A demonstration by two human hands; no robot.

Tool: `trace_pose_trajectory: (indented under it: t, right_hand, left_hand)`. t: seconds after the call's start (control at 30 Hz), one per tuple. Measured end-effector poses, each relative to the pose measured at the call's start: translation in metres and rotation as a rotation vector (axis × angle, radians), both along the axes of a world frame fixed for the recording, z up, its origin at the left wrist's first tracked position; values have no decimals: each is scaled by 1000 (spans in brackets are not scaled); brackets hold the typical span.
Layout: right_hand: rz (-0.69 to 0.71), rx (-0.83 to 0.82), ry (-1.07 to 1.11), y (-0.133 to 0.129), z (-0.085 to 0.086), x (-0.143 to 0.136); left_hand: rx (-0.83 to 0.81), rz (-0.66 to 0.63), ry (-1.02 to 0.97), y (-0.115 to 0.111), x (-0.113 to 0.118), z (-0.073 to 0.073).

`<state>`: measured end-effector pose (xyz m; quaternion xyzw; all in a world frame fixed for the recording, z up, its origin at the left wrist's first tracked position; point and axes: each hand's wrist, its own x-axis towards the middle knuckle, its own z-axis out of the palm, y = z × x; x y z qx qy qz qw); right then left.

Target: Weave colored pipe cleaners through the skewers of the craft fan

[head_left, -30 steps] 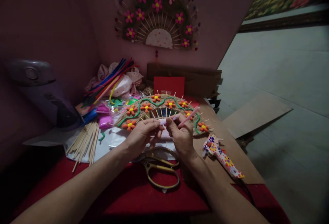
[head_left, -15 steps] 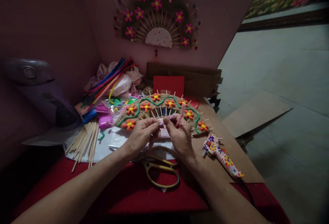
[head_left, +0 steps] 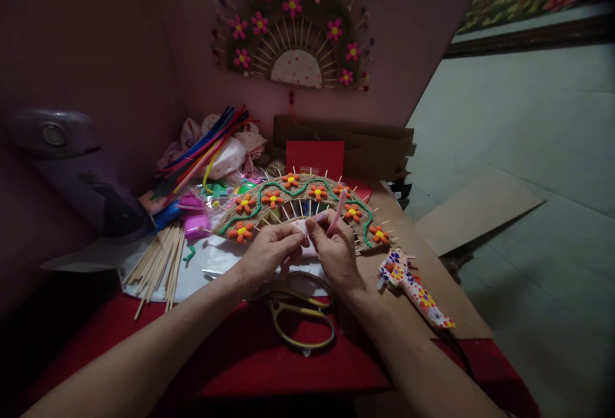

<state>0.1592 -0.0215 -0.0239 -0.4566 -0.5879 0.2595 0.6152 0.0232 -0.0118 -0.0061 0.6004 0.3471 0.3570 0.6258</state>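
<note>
My left hand point(head_left: 271, 250) and my right hand point(head_left: 335, 251) meet fingertip to fingertip at the centre. Both are closed in a pinch. A pink pipe cleaner point(head_left: 339, 210) stands up from my right hand. What sits between the fingertips of my left hand is too small to make out. Just behind the hands lies a fan-shaped twine piece point(head_left: 283, 187) with orange flowers, a wavy green strip and thin sticks. The scissors point(head_left: 302, 327) rest below the hands, handles towards me.
Wooden sticks point(head_left: 158, 264) and a bundle of coloured pipe cleaners point(head_left: 211, 149) lie left. A flower-patterned glue gun point(head_left: 416, 290) rests on cardboard point(head_left: 461, 315) at right. A large bottle point(head_left: 81, 175) stands far left. Another flowered fan point(head_left: 295, 69) hangs on the wall.
The fingertips of my left hand have shifted slightly right, closer to my right hand. The upright pink pipe cleaner has tilted a little.
</note>
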Motion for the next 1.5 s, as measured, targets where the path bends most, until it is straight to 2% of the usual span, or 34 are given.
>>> trace_pose_trajectory:
  t: [0.13, 0.27, 0.43, 0.6, 0.7, 0.83, 0.93, 1.13, 1.27, 1.4, 1.5]
  right_hand:
    - [-26, 6, 27, 1, -1, 0]
    - [-3, 1, 22, -1, 0, -1]
    - [42, -22, 32, -4, 3, -1]
    - [139, -34, -23, -5, 4, -3]
    - [130, -45, -25, -3, 4, -2]
    - [25, -32, 44, -1, 3, 0]
    - [-28, 11, 42, -1, 1, 0]
    - [-31, 23, 0, -2, -3, -4]
    - [41, -8, 27, -4, 1, -4]
    - [114, -21, 43, -7, 5, -4]
    - [113, 6, -2, -7, 5, -4]
  left_hand:
    - [-85, 61, -152, 0, 4, -3]
    - [-32, 75, -127, 1, 3, -3]
    - [134, -51, -26, 2, -3, 3]
    - [100, -218, 96, 9, -13, 9]
    - [86, -157, 78, 8, -12, 6]
    - [26, -23, -95, 3, -3, -1]
    - [22, -10, -133, 0, 2, -3]
    - [3, 26, -172, 1, 1, -2]
    - [43, -41, -134, 4, -5, 1]
    - [-45, -152, -86, 8, -13, 4]
    - [-70, -183, -61, 9, -15, 4]
